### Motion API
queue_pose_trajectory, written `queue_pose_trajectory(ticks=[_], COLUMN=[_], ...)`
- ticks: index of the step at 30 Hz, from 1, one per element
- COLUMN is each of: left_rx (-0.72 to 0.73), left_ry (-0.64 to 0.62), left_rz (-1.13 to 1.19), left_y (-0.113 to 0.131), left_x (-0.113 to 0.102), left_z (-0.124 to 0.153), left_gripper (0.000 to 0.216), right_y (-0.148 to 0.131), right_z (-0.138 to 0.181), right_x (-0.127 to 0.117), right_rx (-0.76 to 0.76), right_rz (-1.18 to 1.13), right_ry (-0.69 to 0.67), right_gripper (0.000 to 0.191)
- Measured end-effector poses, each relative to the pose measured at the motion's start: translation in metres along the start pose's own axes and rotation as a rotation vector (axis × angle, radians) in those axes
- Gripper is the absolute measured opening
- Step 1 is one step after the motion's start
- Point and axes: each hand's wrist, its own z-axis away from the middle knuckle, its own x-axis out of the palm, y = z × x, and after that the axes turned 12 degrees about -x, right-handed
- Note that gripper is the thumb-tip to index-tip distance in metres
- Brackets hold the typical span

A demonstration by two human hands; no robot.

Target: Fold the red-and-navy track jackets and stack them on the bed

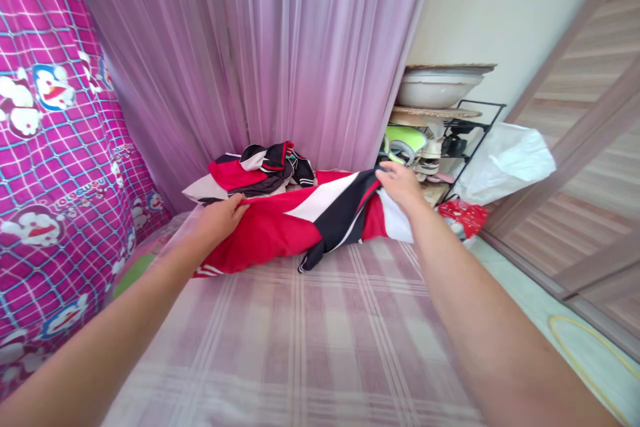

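A red, white and black jacket [270,233] stretches between my two hands, over the far end of a plaid-covered surface [310,340]. My left hand [223,219] pinches its red cloth on the left side. On the right, my right hand [399,185] grips the dark upper edge, fingers closed round the cloth. A black cuff with white stripes hangs at the jacket's lower middle. Just behind it lies a crumpled pile of clothes [245,177] in the same red, black and white; the jacket hides part of it.
A purple curtain [280,47] hangs behind the clothes, and a pink patterned cloth [55,167] hangs at left. To the right stand a black rack [483,127] with shoes and basins [440,87], a white bag [505,163], a red bag [467,217] and wooden doors [585,167].
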Motion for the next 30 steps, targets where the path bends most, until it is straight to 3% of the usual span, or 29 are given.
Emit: queue_pose_trajectory(ticks=[3,7,10,13,16,20,27,30], left_rx=[0.025,0.092,0.086,0.075,0.040,0.039,0.059,0.067], left_ry=[-0.011,-0.079,-0.145,-0.164,-0.149,-0.082,-0.019,-0.029], left_rz=[-0.031,0.002,0.053,0.143,0.178,0.123,0.096,0.143], left_y=[0.000,-0.019,-0.038,-0.049,-0.051,-0.048,-0.049,-0.048], left_x=[0.018,0.064,0.095,0.117,0.130,0.141,0.146,0.142], left_z=[-0.024,-0.012,0.005,0.014,0.021,0.032,0.044,0.046], left_gripper=[0.041,0.050,0.056,0.058,0.056,0.056,0.065,0.073], right_y=[-0.024,-0.031,-0.027,-0.020,-0.015,-0.004,0.031,0.038], right_z=[-0.002,0.057,0.109,0.137,0.139,0.123,0.107,0.101], right_x=[0.037,0.055,0.067,0.088,0.104,0.098,0.041,0.023], right_rx=[-0.119,-0.229,-0.145,0.004,0.101,0.124,0.306,0.345], right_rz=[0.192,0.432,0.490,0.513,0.467,0.322,-0.339,-0.428], right_ry=[-0.064,-0.256,-0.415,-0.535,-0.594,-0.496,-0.127,-0.029], right_gripper=[0.047,0.031,0.039,0.056,0.042,0.023,0.026,0.031])
